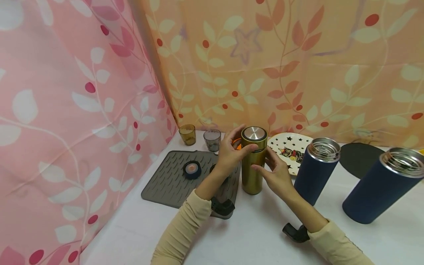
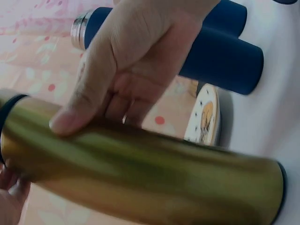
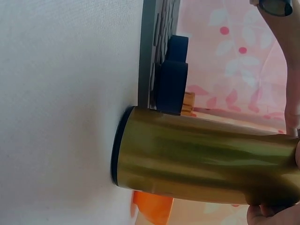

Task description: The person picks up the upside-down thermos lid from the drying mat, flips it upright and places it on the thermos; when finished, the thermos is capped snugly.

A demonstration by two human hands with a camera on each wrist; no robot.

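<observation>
A gold thermos (image 1: 252, 169) with a steel-topped lid (image 1: 254, 134) stands upright on the white table, just right of a grey drying mat. My left hand (image 1: 232, 152) grips the thermos at its lid, thumb across the front and fingers round the far side. Lower down, my right hand (image 1: 276, 175) holds the body from the right, its thumb on the near side. In the left wrist view the right thumb lies along the gold body, and the other fingers are partly hidden behind it. The right wrist view shows the thermos base against the table.
Two navy flasks without lids (image 1: 317, 173) (image 1: 384, 187) stand right. Behind are a star-patterned plate (image 1: 289, 141), a dark round mat (image 1: 359, 158), an amber cup (image 1: 188, 134) and a grey cup (image 1: 212, 140). A navy lid (image 1: 192, 169) lies on the drying mat (image 1: 165, 184); an orange object (image 3: 154, 206) is behind the thermos.
</observation>
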